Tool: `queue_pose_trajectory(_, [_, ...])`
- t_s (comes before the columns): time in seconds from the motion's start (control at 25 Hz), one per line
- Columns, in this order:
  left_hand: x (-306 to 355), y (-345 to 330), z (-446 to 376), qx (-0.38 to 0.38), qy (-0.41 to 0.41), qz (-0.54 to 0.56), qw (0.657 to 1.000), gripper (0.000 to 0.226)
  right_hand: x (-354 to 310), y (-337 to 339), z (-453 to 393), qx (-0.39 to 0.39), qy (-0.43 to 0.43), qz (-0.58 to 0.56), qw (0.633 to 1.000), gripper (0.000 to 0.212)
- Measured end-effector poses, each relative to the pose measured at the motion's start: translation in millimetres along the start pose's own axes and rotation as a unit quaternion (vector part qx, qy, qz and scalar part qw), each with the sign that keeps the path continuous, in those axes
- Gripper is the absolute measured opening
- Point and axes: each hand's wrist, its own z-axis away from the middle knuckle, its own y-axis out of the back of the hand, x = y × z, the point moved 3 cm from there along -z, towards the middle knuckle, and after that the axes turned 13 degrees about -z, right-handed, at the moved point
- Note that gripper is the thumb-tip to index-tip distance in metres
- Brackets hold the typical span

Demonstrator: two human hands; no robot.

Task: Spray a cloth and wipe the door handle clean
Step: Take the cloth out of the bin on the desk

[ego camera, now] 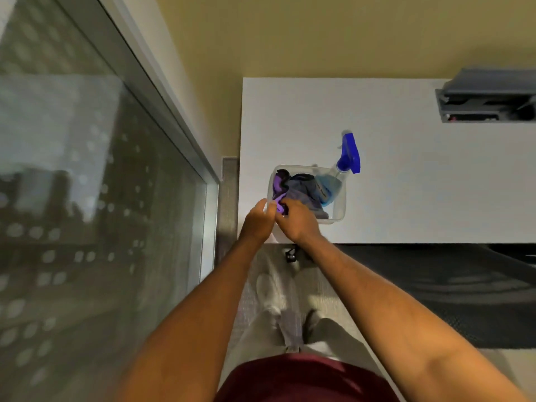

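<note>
A clear plastic tub (339,210) sits near the front left corner of a white table. Inside lie crumpled cloths, one purple (279,188) and one grey (301,195), and a spray bottle (333,184) with blue liquid and a blue trigger head leaning out to the back right. My right hand (298,221) reaches into the tub's near edge and pinches the purple cloth. My left hand (256,221) is at the tub's front left corner, fingers curled against the rim and the cloth. No door handle is in view.
The white table (406,184) stands against a yellow wall. A grey box (487,97) sits at its back right. A frosted glass panel with a metal frame (174,134) fills the left. A dark mat (435,291) lies on the floor to the right of my feet.
</note>
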Motion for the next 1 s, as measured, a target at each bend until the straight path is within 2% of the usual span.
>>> queue_pose_trajectory(0.04, [3, -2, -6, -0.008, -0.004, -0.006, 1.000, 0.034, 1, -1, -2, 0.000, -0.002, 0.005, 1.000, 0.035])
queue_pose_trajectory(0.2, [13, -1, -15, -0.037, 0.017, 0.084, 0.996, 0.030, 3, 4, -9, -0.006, -0.013, 0.007, 1.000, 0.036])
queue_pose_trajectory(0.4, [17, 2, -12, -0.045, 0.066, 0.162, 0.984, 0.034, 6, 20, -10, 0.029, -0.043, -0.072, 0.996, 0.035])
queue_pose_trajectory(0.6, [18, 4, -3, -0.050, 0.116, 0.237, 0.963, 0.028, 4, 44, 0, 0.086, -0.021, -0.139, 0.986, 0.032])
queue_pose_trajectory(0.76, [26, 5, 7, 0.002, 0.125, 0.263, 0.957, 0.031, -10, 61, 22, 0.107, 0.034, -0.181, 0.977, 0.027])
queue_pose_trajectory(0.88, [41, 7, 21, -0.057, 0.123, 0.344, 0.929, 0.052, -30, 70, 43, 0.119, 0.070, -0.189, 0.972, 0.028])
queue_pose_trajectory(0.96, [48, 14, 29, -0.123, 0.103, 0.428, 0.890, 0.070, -45, 70, 60, 0.098, 0.094, -0.191, 0.972, 0.027])
queue_pose_trajectory(1.0, [53, 20, 34, -0.149, 0.088, 0.481, 0.860, 0.076, -51, 69, 71, 0.080, 0.115, -0.183, 0.973, 0.026])
